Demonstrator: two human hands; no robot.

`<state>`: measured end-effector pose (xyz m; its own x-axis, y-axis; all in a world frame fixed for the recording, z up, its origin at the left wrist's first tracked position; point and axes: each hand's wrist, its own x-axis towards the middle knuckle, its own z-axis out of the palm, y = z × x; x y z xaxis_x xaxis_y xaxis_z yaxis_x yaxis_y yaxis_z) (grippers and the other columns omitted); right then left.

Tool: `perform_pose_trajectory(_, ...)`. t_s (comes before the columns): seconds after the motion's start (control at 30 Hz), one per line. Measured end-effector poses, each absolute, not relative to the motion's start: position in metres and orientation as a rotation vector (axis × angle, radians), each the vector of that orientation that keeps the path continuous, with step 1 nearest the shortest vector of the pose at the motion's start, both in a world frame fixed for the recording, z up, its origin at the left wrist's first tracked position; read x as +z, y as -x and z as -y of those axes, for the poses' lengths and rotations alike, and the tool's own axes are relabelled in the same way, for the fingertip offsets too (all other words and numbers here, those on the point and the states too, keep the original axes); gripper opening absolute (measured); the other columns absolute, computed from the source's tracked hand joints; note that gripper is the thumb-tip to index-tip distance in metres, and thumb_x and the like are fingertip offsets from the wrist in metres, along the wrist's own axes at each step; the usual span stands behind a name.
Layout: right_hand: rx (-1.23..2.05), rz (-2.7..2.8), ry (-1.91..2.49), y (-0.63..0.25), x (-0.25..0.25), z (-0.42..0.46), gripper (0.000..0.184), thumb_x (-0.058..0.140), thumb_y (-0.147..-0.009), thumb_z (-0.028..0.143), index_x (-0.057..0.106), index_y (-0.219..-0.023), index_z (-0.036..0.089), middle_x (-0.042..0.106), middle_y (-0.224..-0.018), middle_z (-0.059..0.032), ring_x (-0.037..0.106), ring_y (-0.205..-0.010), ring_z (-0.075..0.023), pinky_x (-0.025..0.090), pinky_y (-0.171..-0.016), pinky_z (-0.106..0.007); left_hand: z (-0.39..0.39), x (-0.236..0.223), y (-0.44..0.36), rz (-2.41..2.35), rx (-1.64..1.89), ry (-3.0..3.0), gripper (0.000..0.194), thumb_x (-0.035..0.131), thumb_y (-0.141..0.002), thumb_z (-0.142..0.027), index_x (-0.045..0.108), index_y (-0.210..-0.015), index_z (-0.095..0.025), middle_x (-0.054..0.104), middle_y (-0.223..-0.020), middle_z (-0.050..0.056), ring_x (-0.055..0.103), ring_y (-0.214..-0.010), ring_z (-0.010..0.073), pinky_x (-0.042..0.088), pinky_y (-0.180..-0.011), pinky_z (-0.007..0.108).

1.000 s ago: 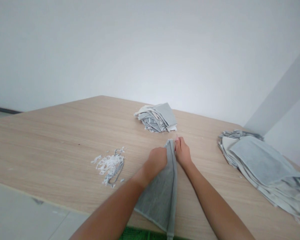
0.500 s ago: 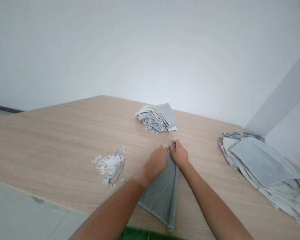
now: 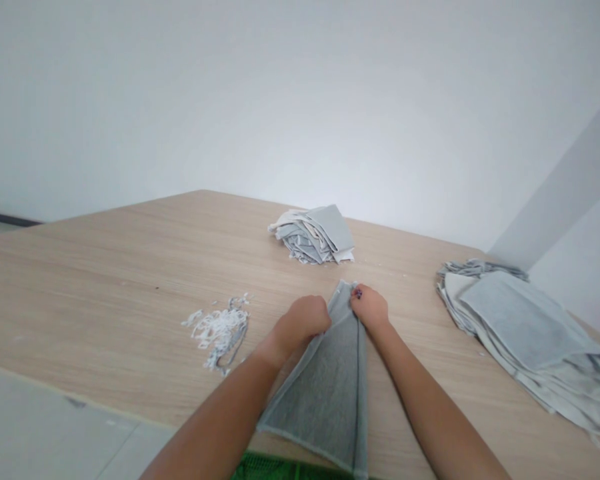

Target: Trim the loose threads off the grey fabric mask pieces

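A piece of grey cloth [image 3: 330, 393] with a long dark seam stretches between my hands and hangs down toward the table's near edge. My left hand [image 3: 307, 317] is closed on its left edge. My right hand [image 3: 370, 307] is closed at the far right corner, beside the seam. A small dark purple thing [image 3: 359, 293] shows between the right fingers; its kind is mostly hidden by them. To the left of my left hand lies a loose heap of white and grey thread scraps [image 3: 220, 330] on the wooden table [image 3: 130, 267].
A pile of folded grey and white cloth pieces [image 3: 313, 233] sits beyond my hands. At the right lies a bigger stack of similar cloth pieces [image 3: 530, 327]. Something green and mesh-like [image 3: 270, 467] is below the near edge. A white wall [image 3: 300, 100] rises behind the table.
The cloth has opened out wider as my left hand moved left and nearer along its edge. My right hand shifted slightly right. A metallic tip seen there half a second ago is now hidden.
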<state>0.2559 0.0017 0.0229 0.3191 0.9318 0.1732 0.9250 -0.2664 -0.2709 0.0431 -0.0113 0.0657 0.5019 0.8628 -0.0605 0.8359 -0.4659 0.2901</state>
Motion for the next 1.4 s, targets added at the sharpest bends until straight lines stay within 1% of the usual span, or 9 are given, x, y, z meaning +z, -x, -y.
perform_pose_trajectory(0.13, 0.007, 1.632, 2.289, -0.257, 0.021, -0.002, 0.026, 0.053, -0.094, 0.029, 0.075, -0.108, 0.026, 0.078, -0.100, -0.0095, 0.072, -0.097, -0.0253, 0.046, -0.077, -0.031, 0.014, 0.061, -0.046, -1.357, 0.198, -2.558, 0.028, 0.057, -0.087, -0.018, 0.074, -0.109, -0.021, 0.076, -0.111, 0.012, 0.072, -0.103, 0.0250, 0.054, -0.089, 0.034)
perform_pose_trajectory(0.27, -0.015, 1.591, 2.329, -0.260, 0.023, -0.001, 0.029, 0.051, -0.095, 0.036, 0.076, -0.103, 0.024, 0.078, -0.100, -0.0124, 0.073, -0.096, -0.0271, 0.047, -0.076, -0.032, 0.018, 0.067, -0.048, -1.542, 0.229, -2.542, 0.033, 0.043, -0.095, -0.012, 0.073, -0.108, -0.017, 0.072, -0.118, 0.017, 0.071, -0.108, 0.0271, 0.053, -0.092, 0.038)
perform_pose_trajectory(0.4, -0.029, 1.548, 2.367, -0.266, 0.026, -0.001, 0.037, 0.048, -0.096, 0.043, 0.078, -0.097, 0.021, 0.078, -0.099, -0.0156, 0.074, -0.097, -0.0290, 0.049, -0.076, -0.034, 0.021, 0.075, -0.046, -1.630, 0.205, -2.508, 0.035, 0.039, -0.098, -0.013, 0.071, -0.112, -0.016, 0.072, -0.116, 0.018, 0.071, -0.106, 0.0277, 0.053, -0.090, 0.038)
perform_pose_trajectory(0.6, 0.041, 1.524, 2.448, -0.278, 0.023, -0.002, 0.035, 0.051, -0.094, 0.039, 0.078, -0.095, 0.017, 0.078, -0.101, -0.0183, 0.075, -0.098, -0.0301, 0.050, -0.076, -0.033, 0.019, 0.075, -0.046, -1.683, 0.172, -2.497, 0.036, 0.038, -0.100, -0.013, 0.069, -0.119, -0.016, 0.073, -0.115, 0.018, 0.071, -0.109, 0.0270, 0.053, -0.091, 0.036)
perform_pose_trajectory(0.77, 0.029, 1.603, 2.371, -0.279, 0.024, -0.002, 0.031, 0.052, -0.096, 0.038, 0.076, -0.108, 0.023, 0.079, -0.105, -0.0111, 0.073, -0.103, -0.0270, 0.049, -0.080, -0.031, 0.012, 0.068, -0.049, -1.755, 0.200, -2.478, 0.038, 0.037, -0.099, -0.010, 0.070, -0.119, -0.012, 0.073, -0.115, 0.020, 0.070, -0.114, 0.0288, 0.054, -0.096, 0.037)
perform_pose_trajectory(0.9, 0.039, 1.568, 2.399, -0.279, 0.026, -0.003, 0.033, 0.053, -0.096, 0.036, 0.074, -0.118, 0.024, 0.078, -0.110, -0.0120, 0.072, -0.107, -0.0269, 0.050, -0.084, -0.032, 0.015, 0.070, -0.047, -1.751, 0.204, -2.462, 0.038, 0.038, -0.101, -0.011, 0.069, -0.121, -0.011, 0.073, -0.116, 0.020, 0.070, -0.115, 0.0283, 0.053, -0.098, 0.037)
perform_pose_trajectory(1.13, 0.027, 1.463, 2.483, -0.297, 0.029, -0.001, 0.036, 0.049, -0.096, 0.036, 0.078, -0.105, 0.017, 0.077, -0.110, -0.0185, 0.073, -0.109, -0.0309, 0.052, -0.086, -0.035, 0.012, 0.064, -0.045, -1.664, 0.161, -2.521, 0.038, 0.040, -0.095, -0.006, 0.073, -0.114, -0.007, 0.070, -0.118, 0.023, 0.068, -0.113, 0.0289, 0.055, -0.096, 0.037)
perform_pose_trajectory(1.27, 0.139, 1.473, 2.532, -0.310, 0.028, -0.004, 0.039, 0.051, -0.094, 0.039, 0.079, -0.104, 0.013, 0.077, -0.111, -0.0223, 0.074, -0.105, -0.0325, 0.051, -0.080, -0.034, 0.006, 0.053, -0.044, -1.604, 0.153, -2.620, 0.034, 0.043, -0.094, -0.006, 0.074, -0.108, -0.004, 0.069, -0.115, 0.025, 0.066, -0.114, 0.0317, 0.054, -0.098, 0.039)
perform_pose_trajectory(1.4, 0.319, 1.581, 2.471, -0.324, 0.029, -0.008, 0.037, 0.056, -0.090, 0.040, 0.080, -0.087, 0.013, 0.077, -0.089, -0.0197, 0.074, -0.085, -0.0275, 0.047, -0.068, -0.030, 0.002, 0.045, -0.043, -1.588, 0.170, -2.687, 0.034, 0.043, -0.093, -0.005, 0.074, -0.108, -0.003, 0.069, -0.114, 0.027, 0.066, -0.110, 0.0337, 0.054, -0.095, 0.042)
